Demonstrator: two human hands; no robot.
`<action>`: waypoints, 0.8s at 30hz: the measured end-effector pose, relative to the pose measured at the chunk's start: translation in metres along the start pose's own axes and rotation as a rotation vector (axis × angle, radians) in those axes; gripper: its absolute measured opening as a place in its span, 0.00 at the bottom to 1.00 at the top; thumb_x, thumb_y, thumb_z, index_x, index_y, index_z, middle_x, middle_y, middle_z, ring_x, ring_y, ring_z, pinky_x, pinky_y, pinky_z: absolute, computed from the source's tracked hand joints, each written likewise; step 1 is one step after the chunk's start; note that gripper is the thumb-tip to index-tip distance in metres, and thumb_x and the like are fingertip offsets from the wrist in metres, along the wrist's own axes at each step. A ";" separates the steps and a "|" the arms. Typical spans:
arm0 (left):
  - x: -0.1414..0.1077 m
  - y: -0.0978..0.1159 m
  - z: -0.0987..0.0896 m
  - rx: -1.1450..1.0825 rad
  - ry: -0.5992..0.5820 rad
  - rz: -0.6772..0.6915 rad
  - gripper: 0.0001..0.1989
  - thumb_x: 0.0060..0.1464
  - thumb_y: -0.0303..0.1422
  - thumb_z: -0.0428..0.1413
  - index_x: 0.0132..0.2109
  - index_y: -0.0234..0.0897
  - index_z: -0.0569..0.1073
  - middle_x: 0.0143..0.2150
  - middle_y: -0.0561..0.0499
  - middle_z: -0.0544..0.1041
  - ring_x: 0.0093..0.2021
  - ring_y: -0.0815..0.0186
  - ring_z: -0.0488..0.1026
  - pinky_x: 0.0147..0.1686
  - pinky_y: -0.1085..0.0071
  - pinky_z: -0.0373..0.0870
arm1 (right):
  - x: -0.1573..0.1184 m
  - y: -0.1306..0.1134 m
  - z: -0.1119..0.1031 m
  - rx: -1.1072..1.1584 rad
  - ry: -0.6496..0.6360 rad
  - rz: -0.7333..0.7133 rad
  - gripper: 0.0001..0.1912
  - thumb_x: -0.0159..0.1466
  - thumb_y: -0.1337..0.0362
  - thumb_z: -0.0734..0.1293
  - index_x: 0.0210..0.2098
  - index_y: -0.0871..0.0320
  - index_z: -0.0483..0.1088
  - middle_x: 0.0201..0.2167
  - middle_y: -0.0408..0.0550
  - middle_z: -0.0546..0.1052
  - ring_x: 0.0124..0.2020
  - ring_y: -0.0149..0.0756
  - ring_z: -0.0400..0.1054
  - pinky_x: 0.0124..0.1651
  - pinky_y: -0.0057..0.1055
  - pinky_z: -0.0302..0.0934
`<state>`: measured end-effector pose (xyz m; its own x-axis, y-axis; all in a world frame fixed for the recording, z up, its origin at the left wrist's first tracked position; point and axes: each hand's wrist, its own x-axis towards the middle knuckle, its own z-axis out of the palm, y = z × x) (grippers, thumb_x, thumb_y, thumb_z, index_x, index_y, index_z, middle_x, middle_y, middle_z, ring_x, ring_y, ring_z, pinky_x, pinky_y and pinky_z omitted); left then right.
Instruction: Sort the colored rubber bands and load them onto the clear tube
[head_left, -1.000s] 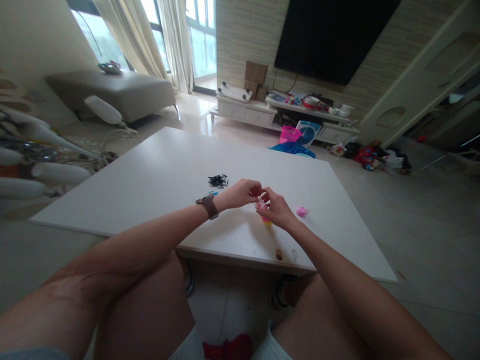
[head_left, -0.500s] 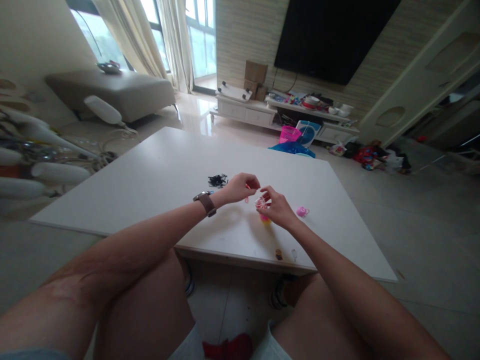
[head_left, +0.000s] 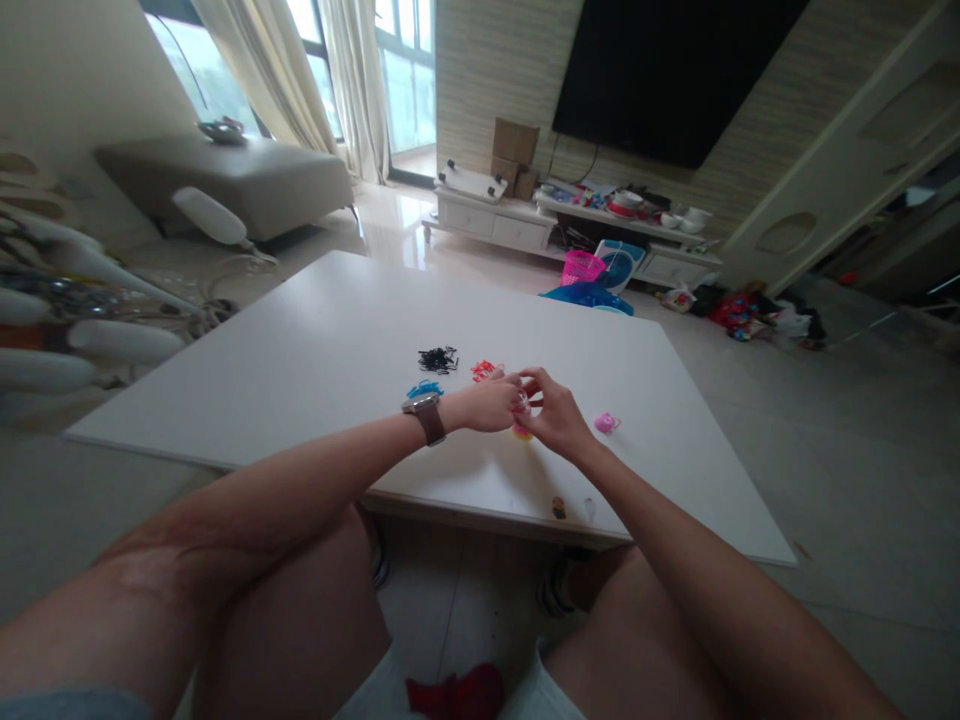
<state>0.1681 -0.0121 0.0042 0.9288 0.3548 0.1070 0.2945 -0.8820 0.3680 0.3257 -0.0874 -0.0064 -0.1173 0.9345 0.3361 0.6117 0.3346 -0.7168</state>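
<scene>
My right hand [head_left: 553, 412] is wrapped round a small clear container [head_left: 522, 428] with pink and yellow at its lower part. At its top, the fingers of my left hand [head_left: 491, 402] are closed and touch the whitish and red bands there; what they pinch is too small to make out. Just beyond my left hand lies a pile of red bands [head_left: 486, 371]. A blue pile [head_left: 425, 389] sits by my wristwatch, and a black pile [head_left: 438, 360] is farther back. To the right of my right hand is a pink round item [head_left: 607, 423].
The white table [head_left: 360, 310] spans the view in front of my knees. Near its front edge lie a small brown and gold item [head_left: 558, 507] and a clear piece [head_left: 589, 508]. A pink basket [head_left: 582, 267] stands beyond the far edge.
My left hand has moved down and slightly toward my right hand, onto the container's top. The red and blue piles it hid now show.
</scene>
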 end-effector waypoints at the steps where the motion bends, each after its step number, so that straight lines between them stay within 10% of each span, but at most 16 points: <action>1: 0.001 -0.001 0.000 -0.019 -0.017 0.001 0.14 0.53 0.21 0.52 0.35 0.37 0.81 0.40 0.46 0.78 0.53 0.56 0.69 0.61 0.55 0.59 | 0.000 -0.001 0.000 -0.005 -0.005 -0.016 0.23 0.57 0.68 0.70 0.51 0.52 0.65 0.38 0.44 0.77 0.39 0.35 0.73 0.42 0.32 0.72; 9: -0.004 -0.017 -0.017 -0.158 0.104 -0.021 0.18 0.49 0.20 0.52 0.41 0.39 0.83 0.47 0.44 0.75 0.51 0.58 0.70 0.56 0.63 0.64 | 0.001 0.004 -0.004 -0.007 0.019 0.029 0.25 0.56 0.66 0.72 0.52 0.52 0.65 0.37 0.43 0.76 0.38 0.36 0.73 0.43 0.36 0.73; 18: -0.007 0.001 -0.002 0.072 -0.126 -0.023 0.14 0.43 0.18 0.53 0.32 0.37 0.81 0.36 0.43 0.80 0.48 0.52 0.71 0.59 0.55 0.59 | -0.004 0.000 0.005 -0.208 -0.073 -0.107 0.22 0.59 0.70 0.69 0.52 0.51 0.66 0.42 0.47 0.76 0.43 0.40 0.71 0.46 0.36 0.68; 24: -0.005 -0.020 -0.019 -0.156 0.002 0.013 0.22 0.43 0.18 0.53 0.40 0.42 0.84 0.47 0.48 0.80 0.53 0.58 0.72 0.60 0.63 0.62 | -0.001 0.005 0.000 -0.153 -0.019 -0.013 0.27 0.57 0.68 0.71 0.55 0.51 0.65 0.41 0.46 0.75 0.41 0.39 0.71 0.45 0.36 0.70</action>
<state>0.1535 0.0099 0.0143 0.9318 0.3447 0.1140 0.2443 -0.8275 0.5055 0.3287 -0.0867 -0.0105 -0.1403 0.9327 0.3321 0.7222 0.3259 -0.6101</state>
